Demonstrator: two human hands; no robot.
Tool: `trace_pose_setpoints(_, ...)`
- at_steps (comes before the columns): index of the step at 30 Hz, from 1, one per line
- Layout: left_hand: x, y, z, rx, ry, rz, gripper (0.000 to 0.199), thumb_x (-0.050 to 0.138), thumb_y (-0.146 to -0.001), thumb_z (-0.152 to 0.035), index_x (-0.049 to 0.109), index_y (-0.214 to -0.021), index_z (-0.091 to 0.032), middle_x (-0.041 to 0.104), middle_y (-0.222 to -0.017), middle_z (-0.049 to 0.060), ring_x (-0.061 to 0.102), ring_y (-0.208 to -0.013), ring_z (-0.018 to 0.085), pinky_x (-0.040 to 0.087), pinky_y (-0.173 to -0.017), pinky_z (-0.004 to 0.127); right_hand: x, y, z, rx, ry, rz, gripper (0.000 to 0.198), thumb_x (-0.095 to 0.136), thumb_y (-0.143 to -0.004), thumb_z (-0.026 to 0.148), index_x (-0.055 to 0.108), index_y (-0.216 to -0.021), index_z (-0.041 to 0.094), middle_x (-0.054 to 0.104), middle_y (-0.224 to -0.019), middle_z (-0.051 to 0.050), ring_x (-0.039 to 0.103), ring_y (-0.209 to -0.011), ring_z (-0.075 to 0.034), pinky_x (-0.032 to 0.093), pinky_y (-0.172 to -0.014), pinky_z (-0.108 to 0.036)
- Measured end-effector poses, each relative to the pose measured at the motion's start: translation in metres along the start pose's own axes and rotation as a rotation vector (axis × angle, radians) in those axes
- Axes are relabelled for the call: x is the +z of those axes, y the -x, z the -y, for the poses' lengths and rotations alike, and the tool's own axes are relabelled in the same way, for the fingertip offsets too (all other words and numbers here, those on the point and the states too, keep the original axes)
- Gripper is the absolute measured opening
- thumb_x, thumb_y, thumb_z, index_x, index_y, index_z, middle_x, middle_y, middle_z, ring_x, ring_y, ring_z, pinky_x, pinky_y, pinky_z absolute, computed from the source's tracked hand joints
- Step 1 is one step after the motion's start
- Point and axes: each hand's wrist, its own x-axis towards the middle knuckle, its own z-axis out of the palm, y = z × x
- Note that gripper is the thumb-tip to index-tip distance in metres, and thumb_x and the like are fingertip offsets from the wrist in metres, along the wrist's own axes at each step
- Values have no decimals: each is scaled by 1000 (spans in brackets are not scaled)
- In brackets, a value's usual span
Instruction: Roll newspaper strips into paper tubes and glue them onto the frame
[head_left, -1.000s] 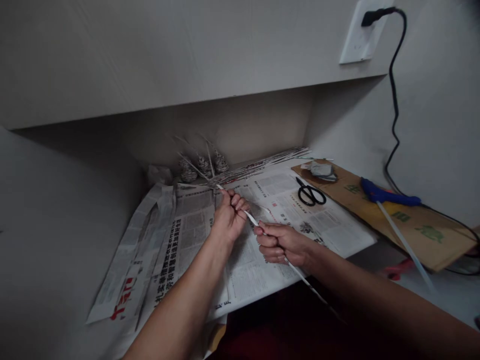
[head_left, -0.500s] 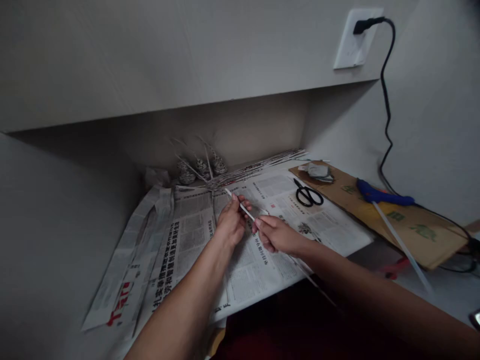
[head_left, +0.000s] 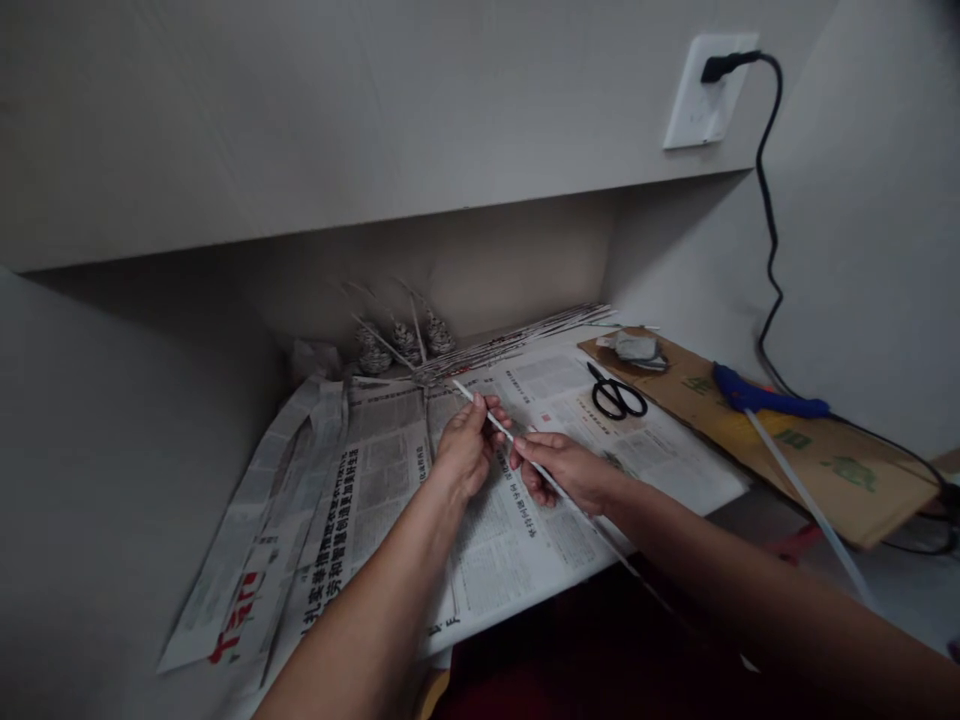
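Note:
A thin, pale rolled paper stick (head_left: pixel 559 490) runs slantwise between my hands, its far tip pointing up and left and its near end trailing under my right forearm past the table edge. My left hand (head_left: pixel 469 445) pinches it near the far end between thumb and fingers. Just behind, my right hand (head_left: pixel 559 468) grips the stick between thumb and forefinger, the other fingers curled. Both hands are held above the newspaper (head_left: pixel 397 540) spread over the table.
Black scissors (head_left: pixel 616 395) lie right of my hands. A blue glue gun (head_left: pixel 765 393) with a long glue stick (head_left: pixel 806 500) rests on cardboard (head_left: pixel 862 480). Many thin paper sticks (head_left: pixel 525 340) and woven bulb-shaped pieces (head_left: pixel 405 340) line the back. Newspaper strips (head_left: pixel 255 500) lie left.
My right hand has turned slightly, and more of the paper stick now shows across it. The left hand keeps its pinch near the tip. The view has shifted a little.

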Motion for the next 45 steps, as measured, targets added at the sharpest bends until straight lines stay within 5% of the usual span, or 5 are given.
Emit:
trace_pose_setpoints(18,-2,-1,3,-12,-117,106,36,66,-74,-46,62,-89,-13,65,-75,5,52,-46,9,38,-41,21,-1,-13,10,-70,199,-93,39,53,-83,53,53,-75,16,46,-51,4,42,-39,-6,31,-38,-19)
trace_pose_setpoints(24,-3,-1,4,-33,-79,120,35,65,-74,-48,61,-85,-15,68,-80,8,61,-62,13,42,-47,20,-4,-8,8,70,-130,216,35,42,-87,55,42,-78,21,29,-48,10,29,-34,-7,25,-35,-20)
trace_pose_setpoints(34,-5,-4,3,53,-124,36,41,63,-75,-49,58,-99,-16,70,-79,9,65,-64,17,46,-51,24,9,-5,15,-446,962,-321,26,41,-92,36,56,-81,18,61,-76,-3,54,-69,-15,36,-69,-28)
trace_pose_setpoints(42,-5,-3,-2,22,-38,41,30,64,-76,-44,57,-83,-15,70,-83,9,65,-71,16,44,-52,21,4,-9,10,31,65,122,35,32,-91,52,38,-75,22,25,-47,9,28,-35,-9,26,-39,-22)
trace_pose_setpoints(45,-4,-3,-1,32,-50,60,31,65,-75,-45,56,-82,-16,70,-83,9,64,-68,16,42,-48,21,5,-10,11,32,51,119,37,37,-88,56,43,-79,21,32,-48,8,34,-36,-9,28,-39,-22)
